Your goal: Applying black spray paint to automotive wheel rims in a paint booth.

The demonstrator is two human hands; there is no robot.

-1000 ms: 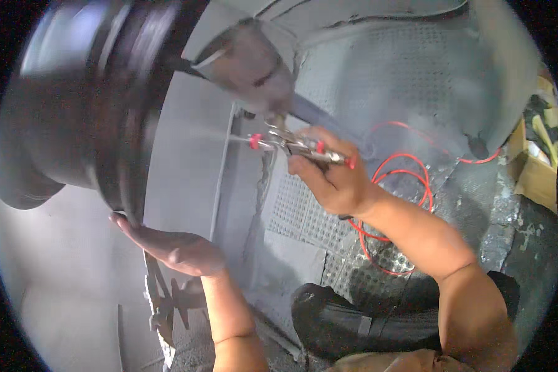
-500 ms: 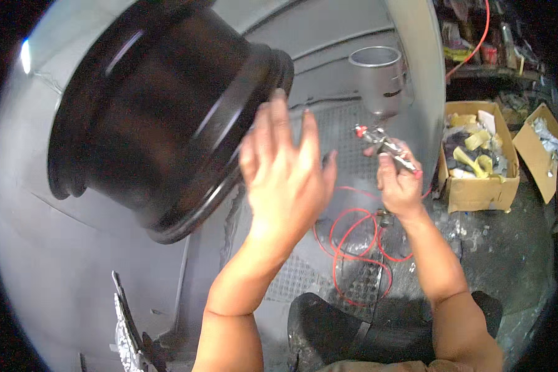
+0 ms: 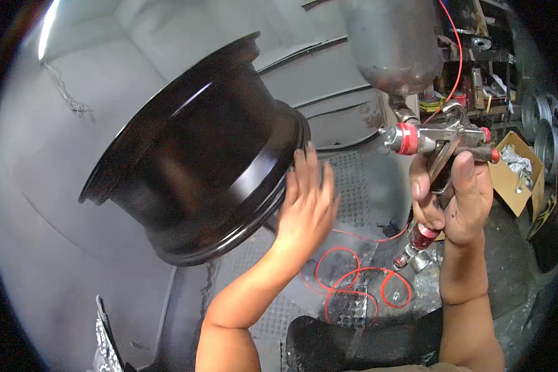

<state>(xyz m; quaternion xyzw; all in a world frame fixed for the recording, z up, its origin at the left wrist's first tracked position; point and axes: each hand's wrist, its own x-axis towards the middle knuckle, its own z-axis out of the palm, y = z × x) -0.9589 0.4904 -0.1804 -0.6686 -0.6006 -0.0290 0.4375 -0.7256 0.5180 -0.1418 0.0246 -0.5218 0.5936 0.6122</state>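
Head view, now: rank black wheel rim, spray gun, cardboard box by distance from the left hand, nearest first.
1. Black wheel rim: right at the left hand's fingertips, on its left side.
2. Spray gun: to the right, in the right hand.
3. Cardboard box: farther right, beyond the right hand.

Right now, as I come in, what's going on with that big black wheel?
A person's right hand grips a metal spray gun with a grey cup on top, its nozzle pointing toward the black wheel. The left hand is open, fingers at the wheel's edge. The wheel is tilted. A red hose lies in loops below, between the arms.
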